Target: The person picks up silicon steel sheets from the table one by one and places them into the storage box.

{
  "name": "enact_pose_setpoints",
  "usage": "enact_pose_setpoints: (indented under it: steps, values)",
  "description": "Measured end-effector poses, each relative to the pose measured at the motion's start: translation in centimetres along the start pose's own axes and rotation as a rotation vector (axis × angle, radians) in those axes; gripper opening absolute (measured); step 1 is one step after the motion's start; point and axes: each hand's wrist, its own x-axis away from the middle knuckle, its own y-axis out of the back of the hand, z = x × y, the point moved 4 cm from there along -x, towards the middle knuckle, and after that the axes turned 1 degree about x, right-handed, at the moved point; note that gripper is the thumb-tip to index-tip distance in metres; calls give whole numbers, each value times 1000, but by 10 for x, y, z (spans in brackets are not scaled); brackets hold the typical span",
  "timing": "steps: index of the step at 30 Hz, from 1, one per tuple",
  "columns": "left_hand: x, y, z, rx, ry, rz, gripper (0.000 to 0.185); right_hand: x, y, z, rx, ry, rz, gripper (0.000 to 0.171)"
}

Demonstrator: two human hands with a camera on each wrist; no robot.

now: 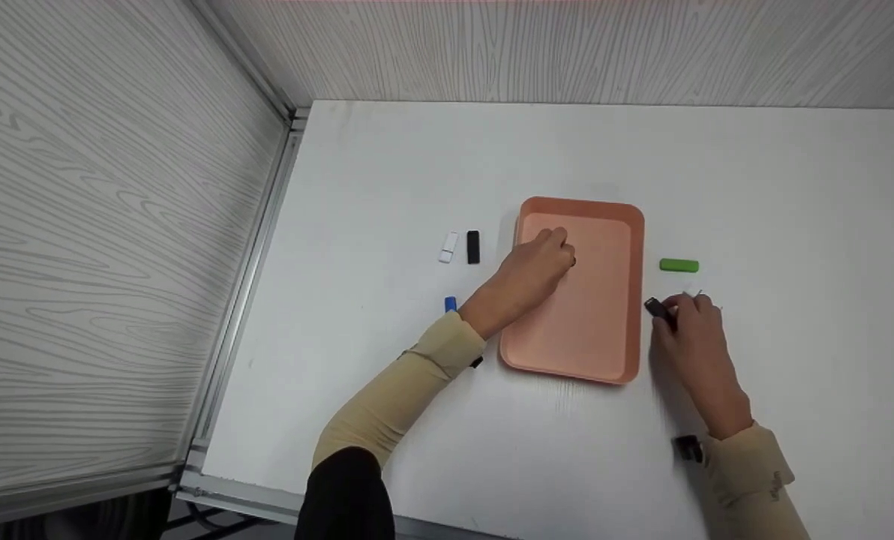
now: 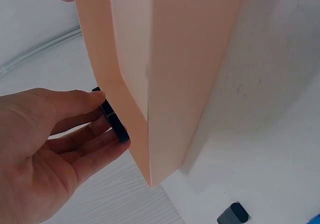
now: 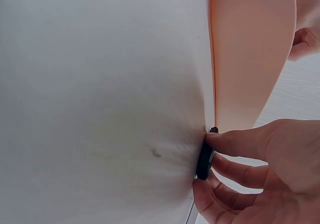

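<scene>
Over the inside of a pink tray point(image 1: 604, 322), my left hand point(image 1: 529, 274) pinches a small black USB stick point(image 2: 112, 116) between thumb and fingertips. Most of that stick is hidden by the hand in the head view. Just right of the tray, my right hand point(image 1: 696, 341) holds another black USB stick point(image 1: 657, 308) by thumb and fingers, low at the table surface. A green stick point(image 1: 679, 265) lies a little beyond the right hand.
Left of the tray lie a white stick point(image 1: 448, 247), a black stick point(image 1: 473, 247) and a blue stick point(image 1: 450, 304), the blue one near the left forearm. A dark object point(image 1: 477, 362) is partly covered by the left sleeve. A wood-grain panel point(image 1: 117, 225) borders the white table's left side.
</scene>
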Motion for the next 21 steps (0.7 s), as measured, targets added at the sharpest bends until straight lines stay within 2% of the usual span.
enact_pose_setpoints:
  steps: [10, 21]
  values:
    - [-15, -8, -1, 22, -13, 93, 25, -1, 1, 0, -12, -4, 7, 26]
    - [-21, -18, 0, 18, -85, 70, 27, -1, 0, 0, -12, 26, -36, 23]
